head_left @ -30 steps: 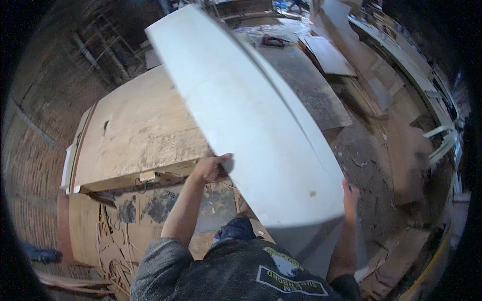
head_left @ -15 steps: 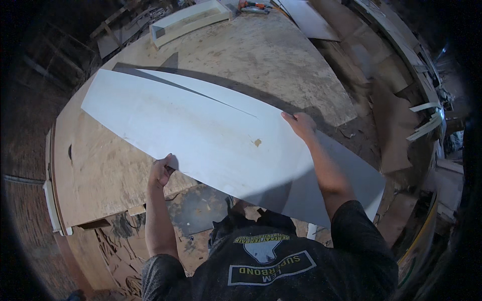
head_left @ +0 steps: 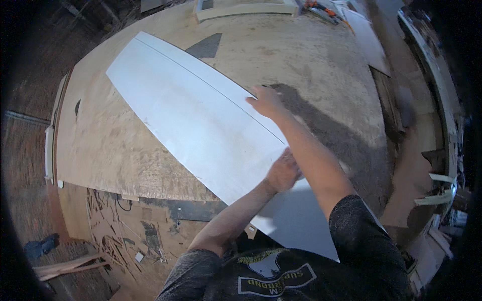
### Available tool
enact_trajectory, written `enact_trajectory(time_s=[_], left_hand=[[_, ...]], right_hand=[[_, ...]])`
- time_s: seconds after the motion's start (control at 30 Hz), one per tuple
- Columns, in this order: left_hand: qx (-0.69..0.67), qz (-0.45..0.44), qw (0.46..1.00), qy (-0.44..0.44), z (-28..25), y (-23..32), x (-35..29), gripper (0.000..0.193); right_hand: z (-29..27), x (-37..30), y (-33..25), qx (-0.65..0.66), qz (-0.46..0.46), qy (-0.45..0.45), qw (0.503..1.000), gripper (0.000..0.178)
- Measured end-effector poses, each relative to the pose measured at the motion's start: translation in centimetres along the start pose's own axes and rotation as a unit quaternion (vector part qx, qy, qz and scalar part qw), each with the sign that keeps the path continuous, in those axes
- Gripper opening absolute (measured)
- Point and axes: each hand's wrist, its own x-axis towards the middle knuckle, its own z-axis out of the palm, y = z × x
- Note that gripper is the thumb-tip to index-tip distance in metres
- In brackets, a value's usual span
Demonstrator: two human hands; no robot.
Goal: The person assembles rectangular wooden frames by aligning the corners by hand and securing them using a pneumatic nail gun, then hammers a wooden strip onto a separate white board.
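A long white sheet (head_left: 191, 100) lies slantwise on the wooden worktable, its near end reaching my body. A thin straight slit runs along its far side and leaves a narrow strip; the slit's visible end is close to my left hand (head_left: 283, 172). That hand rests on the sheet with fingers extended, partly covered by my right forearm. My right hand (head_left: 266, 102) is at the strip's far edge, fingers apart, thumb side toward the sheet; no grip on it shows. My right arm crosses over the left hand.
On the worktable (head_left: 125, 150), a dark triangular scrap (head_left: 207, 46) lies beyond the sheet. A pale shallow frame (head_left: 246, 11) and orange-handled tools (head_left: 321, 10) are at the back. Boards and offcuts (head_left: 416, 165) crowd the right; scrap strips (head_left: 110, 226) litter the floor at lower left.
The sheet has come down flat on the table and turned more lengthwise to me; its gaping slit has closed to a line. My left hand left the near edge and moved right, beneath my right arm.
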Motion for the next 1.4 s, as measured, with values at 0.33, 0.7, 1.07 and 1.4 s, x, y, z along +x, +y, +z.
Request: enact_trajectory(time_s=[0.33,0.7,1.07,1.4], left_hand=[[-0.132,-0.129,0.981,-0.054,1.7,-3.3,6.1,0.047],[-0.212,-0.194,0.952,-0.108,2.5,-4.5,8.3,0.045],[0.089,-0.068,0.978,-0.175,4.8,-5.1,6.0,0.06],[0.206,0.047,0.97,-0.121,5.0,-3.8,7.8,0.075]], right_hand=[[3.2,10.2,-3.6,0.039,0.012,-0.079,0.996,0.102],[0.8,9.0,-6.4,0.131,-0.027,-0.044,0.99,0.112],[-10.7,-2.6,-7.1,0.338,-0.247,0.171,0.892,0.056],[-22.8,-13.4,8.3,0.105,-0.11,0.617,0.772,0.054]])
